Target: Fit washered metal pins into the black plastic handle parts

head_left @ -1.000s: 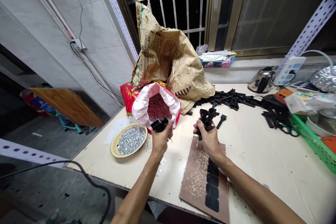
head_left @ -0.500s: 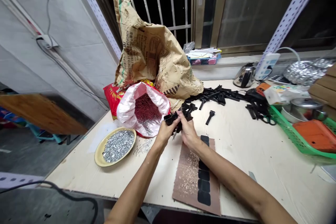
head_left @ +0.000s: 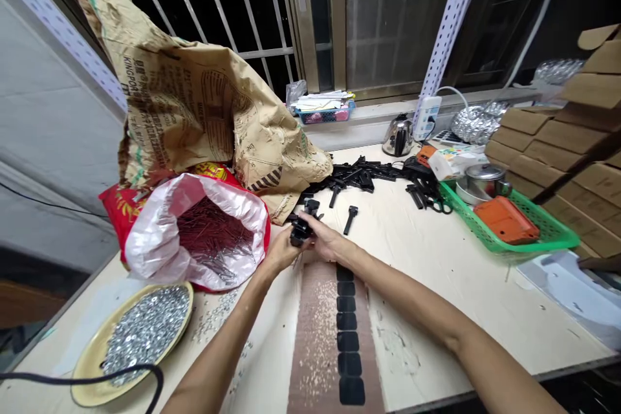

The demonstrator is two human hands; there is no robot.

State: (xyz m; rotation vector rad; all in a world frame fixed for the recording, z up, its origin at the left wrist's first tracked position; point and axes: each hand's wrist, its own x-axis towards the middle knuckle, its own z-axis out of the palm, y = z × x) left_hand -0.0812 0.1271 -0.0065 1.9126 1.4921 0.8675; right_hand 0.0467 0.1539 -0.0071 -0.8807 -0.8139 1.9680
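Observation:
My left hand (head_left: 284, 250) and my right hand (head_left: 325, 239) meet in front of the pile, closed around a black plastic part (head_left: 301, 230). Fingers cover much of it, so its full shape is hidden. Just behind lie more black parts (head_left: 359, 174), long and narrow with a wider end, in a loose heap. One single black part (head_left: 350, 220) rests apart, to the right of my hands. Below my wrists is a brown board (head_left: 310, 362) carrying a column of black rounded squares (head_left: 348, 341) and many small pale specks.
At left stand a red-and-white sack (head_left: 155, 252) of dark red, thin rods and a yellow dish (head_left: 85, 372) of small silvery pieces. A torn brown paper sack (head_left: 194, 97) rises behind. To the right are a green basket (head_left: 548, 233), cardboard boxes (head_left: 548, 149) and a kettle (head_left: 398, 136).
The view has swung right, so the table's things sit further left and the cardboard boxes show more. Both hands stay together on the black part, whose angle has changed.

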